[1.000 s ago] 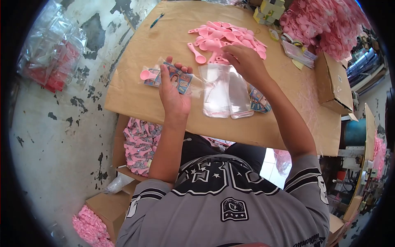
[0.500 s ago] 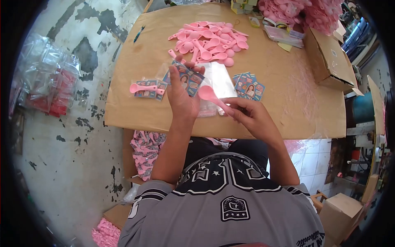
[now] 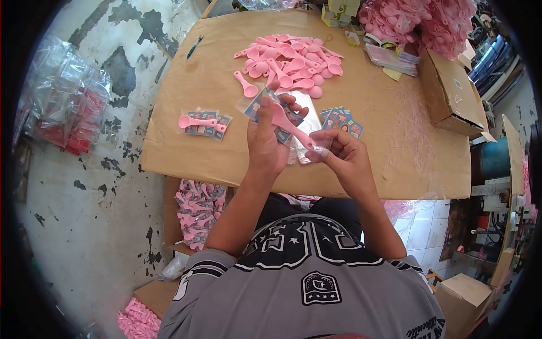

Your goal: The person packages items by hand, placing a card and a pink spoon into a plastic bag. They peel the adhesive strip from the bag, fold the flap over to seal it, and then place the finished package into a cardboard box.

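Hovering above the table (image 3: 214,135), the carded sleeve (image 3: 261,107) was gripped between thumb and fingers of the left hand (image 3: 265,147), seemingly angled to meet the pink spoon (image 3: 288,125), pinched at its handle by the right hand (image 3: 345,159).

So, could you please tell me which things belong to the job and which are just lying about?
In hand: printed card in clear plastic sleeve (left hand); pink plastic spoon (right hand); pink spoon pile.
Lying about: brown cardboard box; blue pen.
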A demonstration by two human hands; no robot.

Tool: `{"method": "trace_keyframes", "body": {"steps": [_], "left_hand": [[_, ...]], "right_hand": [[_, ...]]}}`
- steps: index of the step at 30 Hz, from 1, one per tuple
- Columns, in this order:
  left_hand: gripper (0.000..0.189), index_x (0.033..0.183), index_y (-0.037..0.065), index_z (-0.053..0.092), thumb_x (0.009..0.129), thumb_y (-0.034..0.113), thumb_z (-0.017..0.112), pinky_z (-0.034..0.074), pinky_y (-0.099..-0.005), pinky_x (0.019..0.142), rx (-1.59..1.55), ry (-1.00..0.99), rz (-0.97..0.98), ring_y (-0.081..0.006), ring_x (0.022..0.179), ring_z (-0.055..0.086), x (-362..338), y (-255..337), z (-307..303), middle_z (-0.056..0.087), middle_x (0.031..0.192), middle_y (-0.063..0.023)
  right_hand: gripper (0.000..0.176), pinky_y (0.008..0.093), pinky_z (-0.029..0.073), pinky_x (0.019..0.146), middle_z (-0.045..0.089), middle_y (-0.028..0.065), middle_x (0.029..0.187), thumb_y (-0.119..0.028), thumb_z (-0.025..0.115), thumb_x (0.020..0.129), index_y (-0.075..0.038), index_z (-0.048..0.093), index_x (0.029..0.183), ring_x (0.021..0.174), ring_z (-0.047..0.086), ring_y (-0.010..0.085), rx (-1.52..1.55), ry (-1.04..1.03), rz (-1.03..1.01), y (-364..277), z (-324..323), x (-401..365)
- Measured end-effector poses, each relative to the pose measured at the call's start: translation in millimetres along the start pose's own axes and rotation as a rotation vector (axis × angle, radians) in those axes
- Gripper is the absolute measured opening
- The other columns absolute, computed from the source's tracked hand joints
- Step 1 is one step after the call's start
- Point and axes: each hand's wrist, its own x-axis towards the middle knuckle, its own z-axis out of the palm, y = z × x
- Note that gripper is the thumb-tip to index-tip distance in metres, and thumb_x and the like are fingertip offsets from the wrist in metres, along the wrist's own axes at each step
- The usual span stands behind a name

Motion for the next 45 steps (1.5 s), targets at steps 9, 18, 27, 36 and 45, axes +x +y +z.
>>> {"method": "trace_keyframes", "body": {"steps": [9, 18, 27, 36, 45], "left_hand": [[0.049, 0.152, 0.007, 0.045, 0.111, 0.032, 0.056, 0.060, -0.0434, 0.102, -0.168, -0.009, -0.201, -0.0186, 0.110, 0.066, -8, 2, -5, 0.064, 0.120, -0.0090], [0.046, 0.150, 0.001, 0.043, 0.112, 0.023, 0.053, 0.054, -0.0468, 0.110, -0.131, -0.017, -0.314, -0.0331, 0.140, 0.055, -2, 21, 0, 0.056, 0.150, -0.0218], [0.044, 0.149, -0.001, 0.044, 0.110, 0.016, 0.054, 0.046, -0.0477, 0.119, -0.212, -0.093, -0.504, -0.0343, 0.146, 0.048, 8, 19, 11, 0.049, 0.156, -0.0226], [0.046, 0.146, 0.002, 0.050, 0.107, 0.025, 0.061, 0.054, -0.0460, 0.108, -0.202, -0.129, -0.715, -0.0276, 0.124, 0.066, 2, 4, 21, 0.063, 0.139, -0.0191], [0.054, 0.152, 0.000, 0.047, 0.109, 0.031, 0.058, 0.049, -0.0382, 0.109, 0.388, -0.281, -0.282, -0.0208, 0.129, 0.062, -9, 27, 4, 0.061, 0.143, -0.0165]], "right_hand": [[0.031, 0.0250, 0.049, 0.070, 0.059, -0.0003, 0.093, -0.010, 0.081, 0.092, -0.004, 0.060, 0.115, 0.080, 0.056, 0.0089, -0.188, 0.147, -0.258, 24, 20, 15], [0.030, 0.0320, 0.052, 0.080, 0.063, 0.0070, 0.101, 0.003, 0.074, 0.087, -0.006, 0.077, 0.116, 0.092, 0.063, 0.0195, -0.768, 0.200, -0.640, 2, -17, 2], [0.042, 0.0440, 0.043, 0.115, 0.052, 0.0162, 0.156, -0.001, 0.069, 0.093, -0.008, 0.070, 0.134, 0.142, 0.050, 0.0360, -1.435, 0.496, -0.336, -33, -110, 5], [0.044, 0.0479, 0.037, 0.121, 0.050, 0.0124, 0.160, -0.006, 0.076, 0.081, -0.015, 0.077, 0.124, 0.154, 0.038, 0.0331, -0.987, -0.106, -0.806, -40, -29, 27], [0.035, 0.0281, 0.053, 0.080, 0.076, 0.0099, 0.105, -0.012, 0.079, 0.094, -0.002, 0.068, 0.125, 0.091, 0.070, 0.0126, -0.555, -0.080, -0.278, -46, -18, 23]]}}
